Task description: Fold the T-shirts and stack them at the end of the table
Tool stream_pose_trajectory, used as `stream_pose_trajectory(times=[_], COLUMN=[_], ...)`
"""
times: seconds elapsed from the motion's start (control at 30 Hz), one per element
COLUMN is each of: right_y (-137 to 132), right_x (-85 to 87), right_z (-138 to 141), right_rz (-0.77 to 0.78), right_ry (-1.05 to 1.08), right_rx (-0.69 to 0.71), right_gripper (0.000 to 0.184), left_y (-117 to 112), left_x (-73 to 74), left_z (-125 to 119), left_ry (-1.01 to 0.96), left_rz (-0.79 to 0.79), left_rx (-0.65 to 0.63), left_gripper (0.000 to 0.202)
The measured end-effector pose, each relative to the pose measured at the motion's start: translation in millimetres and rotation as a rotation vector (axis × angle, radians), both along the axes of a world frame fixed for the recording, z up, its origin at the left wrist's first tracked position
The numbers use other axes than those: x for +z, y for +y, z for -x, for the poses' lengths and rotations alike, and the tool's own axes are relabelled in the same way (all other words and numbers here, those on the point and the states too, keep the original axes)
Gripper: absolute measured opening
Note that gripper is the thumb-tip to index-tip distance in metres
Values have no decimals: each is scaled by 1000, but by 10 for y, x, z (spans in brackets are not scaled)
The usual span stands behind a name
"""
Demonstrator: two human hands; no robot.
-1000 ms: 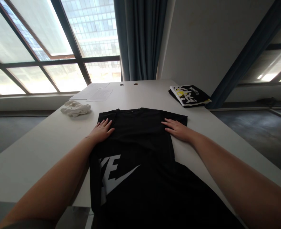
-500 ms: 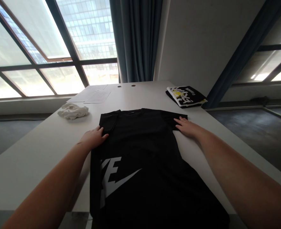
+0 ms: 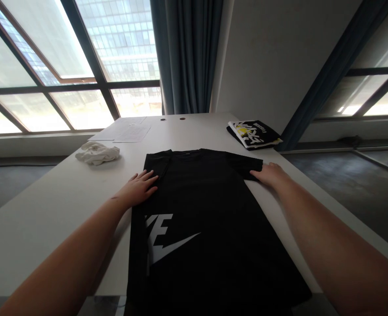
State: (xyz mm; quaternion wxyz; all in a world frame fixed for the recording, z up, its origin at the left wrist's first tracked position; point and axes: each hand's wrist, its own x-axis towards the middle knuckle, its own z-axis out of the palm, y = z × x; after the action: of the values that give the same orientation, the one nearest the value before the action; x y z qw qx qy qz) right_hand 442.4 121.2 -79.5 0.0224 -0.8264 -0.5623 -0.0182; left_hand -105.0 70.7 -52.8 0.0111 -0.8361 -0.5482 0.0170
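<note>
A black T-shirt [image 3: 207,206] with a pale grey printed logo lies spread on the white table, its collar towards the far side. Its left side is folded inwards over the front, so part of the lettering is covered. My left hand [image 3: 141,188] rests flat on that folded side near the sleeve, fingers spread. At the end of the other sleeve, my right hand [image 3: 270,174] pinches the cuff between thumb and fingers; the fingertips are partly hidden. The shirt's hem reaches the near table edge.
A crumpled white cloth [image 3: 98,153] lies on the left of the table [image 3: 194,131]. Behind it are sheets of paper [image 3: 133,131]. Folded black garments with white and yellow print [image 3: 255,134] sit at the back right. A blue curtain [image 3: 187,57] hangs beyond.
My right hand has gone from lying on the sleeve to gripping its cuff, and the sleeve is drawn slightly right. My left hand has shifted right, further onto the shirt. The right side looks straighter.
</note>
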Motion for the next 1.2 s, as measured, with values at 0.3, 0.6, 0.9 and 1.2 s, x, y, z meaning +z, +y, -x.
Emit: stream_pose_trajectory(times=[0.3, 0.6, 0.9, 1.2], right_y=[-103, -203, -259, -216], right_x=[128, 311, 352, 301], right_z=[172, 326, 364, 278], right_rz=[-149, -356, -367, -314], right_ry=[40, 298, 435, 492], right_rx=[108, -3, 124, 87], right_gripper=[47, 42, 68, 57], left_y=[49, 926, 943, 893], left_x=[151, 82, -83, -61], left_z=[-163, -349, -281, -368], left_ry=[-89, -5, -5, -37], left_rz=[-101, 59, -20, 54], left_rx=[-34, 144, 280, 23], left_gripper=[55, 64, 69, 72])
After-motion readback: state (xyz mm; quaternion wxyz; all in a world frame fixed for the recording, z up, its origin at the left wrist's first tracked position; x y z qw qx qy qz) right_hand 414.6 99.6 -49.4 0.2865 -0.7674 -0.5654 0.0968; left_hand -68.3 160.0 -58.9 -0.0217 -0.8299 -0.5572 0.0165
